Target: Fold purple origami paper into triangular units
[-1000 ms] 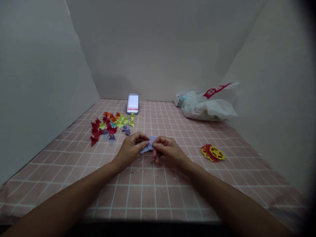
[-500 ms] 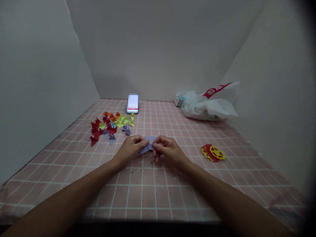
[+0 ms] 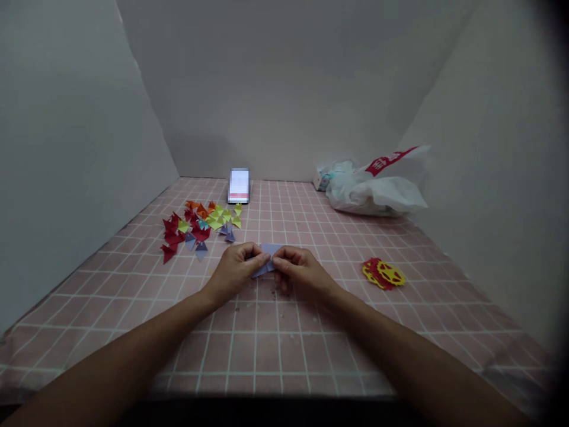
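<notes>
A small piece of lavender paper (image 3: pixel 270 249), partly folded, is held between both hands over the middle of the table. My left hand (image 3: pixel 237 268) pinches its left side, thumb on top. My right hand (image 3: pixel 303 270) grips the right side, its thumb and forefinger close to the left thumb. Fingers hide much of the paper's lower part and both side edges. Beyond my left hand lies a spread of small folded paper figures, among them red ones (image 3: pixel 171 237), yellow ones (image 3: pixel 216 222), orange ones (image 3: pixel 203 210) and lavender ones (image 3: pixel 201 249).
A lit phone (image 3: pixel 239 185) stands upright near the back wall, its screen blurred. At the back right, a white plastic bag (image 3: pixel 377 193) rests against a tissue pack (image 3: pixel 320 179). Red and yellow star cutouts (image 3: pixel 386 274) lie on the pink checked tablecloth (image 3: pixel 267 356). Walls enclose three sides.
My right thumb and fingers have shifted slightly left across the lavender paper, closer to the left thumb, covering more of the fold. The left hand barely moves.
</notes>
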The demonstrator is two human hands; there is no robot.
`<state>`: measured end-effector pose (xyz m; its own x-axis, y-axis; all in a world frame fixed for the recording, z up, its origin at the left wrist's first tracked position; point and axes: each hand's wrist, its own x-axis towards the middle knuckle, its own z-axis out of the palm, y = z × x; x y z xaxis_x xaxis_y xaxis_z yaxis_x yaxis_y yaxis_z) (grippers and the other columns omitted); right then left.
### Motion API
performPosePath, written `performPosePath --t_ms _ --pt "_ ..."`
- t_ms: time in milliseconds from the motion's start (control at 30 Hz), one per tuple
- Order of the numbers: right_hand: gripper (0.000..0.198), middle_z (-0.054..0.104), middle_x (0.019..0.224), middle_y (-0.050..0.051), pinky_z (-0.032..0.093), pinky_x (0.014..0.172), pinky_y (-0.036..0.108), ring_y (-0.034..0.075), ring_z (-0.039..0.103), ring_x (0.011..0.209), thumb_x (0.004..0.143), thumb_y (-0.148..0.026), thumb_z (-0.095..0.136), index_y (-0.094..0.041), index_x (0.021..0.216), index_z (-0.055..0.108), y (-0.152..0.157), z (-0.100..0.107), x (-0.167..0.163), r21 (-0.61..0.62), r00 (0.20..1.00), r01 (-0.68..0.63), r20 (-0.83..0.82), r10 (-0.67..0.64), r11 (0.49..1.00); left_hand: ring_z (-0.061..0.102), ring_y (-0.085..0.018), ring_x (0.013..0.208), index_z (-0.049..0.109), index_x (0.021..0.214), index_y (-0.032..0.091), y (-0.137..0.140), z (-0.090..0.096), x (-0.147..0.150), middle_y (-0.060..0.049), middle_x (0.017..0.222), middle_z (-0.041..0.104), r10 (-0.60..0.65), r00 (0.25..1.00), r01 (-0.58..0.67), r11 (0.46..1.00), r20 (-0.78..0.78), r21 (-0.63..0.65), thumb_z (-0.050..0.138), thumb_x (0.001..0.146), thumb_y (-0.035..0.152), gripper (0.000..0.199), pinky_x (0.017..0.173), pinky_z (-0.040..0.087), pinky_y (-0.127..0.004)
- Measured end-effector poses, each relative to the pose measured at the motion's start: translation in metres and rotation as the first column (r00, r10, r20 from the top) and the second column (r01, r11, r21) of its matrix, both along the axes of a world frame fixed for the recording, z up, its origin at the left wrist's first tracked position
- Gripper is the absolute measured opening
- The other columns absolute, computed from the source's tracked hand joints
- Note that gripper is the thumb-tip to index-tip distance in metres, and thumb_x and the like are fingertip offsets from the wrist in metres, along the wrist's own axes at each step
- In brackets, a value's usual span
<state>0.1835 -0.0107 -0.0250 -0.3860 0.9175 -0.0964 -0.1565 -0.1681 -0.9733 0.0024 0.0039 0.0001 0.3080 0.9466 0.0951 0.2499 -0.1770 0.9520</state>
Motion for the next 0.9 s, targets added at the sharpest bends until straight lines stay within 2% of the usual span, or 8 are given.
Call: performPosePath --t_ms 133,267,500,633,767,900 --pt "0.027 0.057 0.051 -0.005 0.037 0.038 0.019 0.007 0.048 0.039 0.082 -0.041 0.071 -0.019 0.074 0.056 0.0 -0.0028 0.0005 -0.001 1.0 -0.016 0.005 0.016 1.0 0.045 -0.011 0.056 0.061 0.064 0.015 -0.0014 0.0022 0.0009 0.002 0.061 0.052 -0.035 0.999 0.035 0.999 -0.019 0.009 0.065 0.078 0.038 0.027 0.052 0.035 -0.022" --pt "0.028 0.059 0.053 -0.005 0.038 0.038 0.02 0.008 0.049 0.038 0.082 -0.041 0.07 -0.019 0.074 0.055 0.0005 -0.0009 0.0017 0.009 0.999 -0.043 0.012 0.043 0.999 0.043 -0.01 0.053 0.058 0.065 0.016 -0.0008 0.0024 0.0006 0.003 0.058 0.05 -0.076 0.997 0.078 0.994 0.026 -0.076 0.064 0.077 0.042 0.03 0.049 0.034 -0.022" --pt "0.033 0.059 0.053 -0.005 0.038 0.037 0.02 0.007 0.049 0.036 0.081 -0.047 0.07 -0.019 0.072 0.054 0.0012 0.0018 0.0015 -0.02 1.0 -0.011 -0.021 0.01 1.0 0.042 -0.008 0.049 0.056 0.065 0.016 0.0004 0.0055 -0.0007 0.005 0.056 0.049 -0.055 0.995 0.068 0.986 0.085 -0.155 0.067 0.075 0.042 0.03 0.047 0.032 -0.021" --pt "0.034 0.058 0.053 -0.005 0.039 0.037 0.02 0.007 0.048 0.038 0.082 -0.048 0.069 -0.02 0.07 0.053 0.0022 0.0025 0.0028 -0.024 1.0 0.024 -0.018 -0.025 0.999 0.043 -0.008 0.048 0.054 0.065 0.017 0.0013 0.0041 -0.0008 0.004 0.055 0.05 -0.03 0.995 0.045 0.988 0.099 -0.151 0.067 0.076 0.043 0.031 0.046 0.032 -0.021" --pt "0.034 0.057 0.053 -0.005 0.039 0.037 0.02 0.007 0.049 0.037 0.082 -0.049 0.069 -0.02 0.072 0.053 0.0017 0.0024 0.0018 -0.026 1.0 0.007 -0.017 -0.007 1.0 0.043 -0.008 0.047 0.053 0.064 0.017 0.0013 0.0019 0.0001 0.005 0.053 0.049 -0.024 0.995 0.037 0.989 0.092 -0.14 0.066 0.077 0.043 0.031 0.046 0.032 -0.021" --pt "0.034 0.056 0.05 -0.006 0.037 0.036 0.019 0.007 0.046 0.035 0.08 -0.047 0.07 -0.02 0.069 0.051 -0.0002 0.0035 0.0 0.011 0.999 0.047 0.024 -0.047 0.999 0.045 -0.009 0.049 0.056 0.066 0.016 0.001 0.0024 0.0002 0.003 0.057 0.052 -0.077 0.992 0.091 0.984 0.098 -0.154 0.066 0.077 0.043 0.031 0.049 0.035 -0.022"
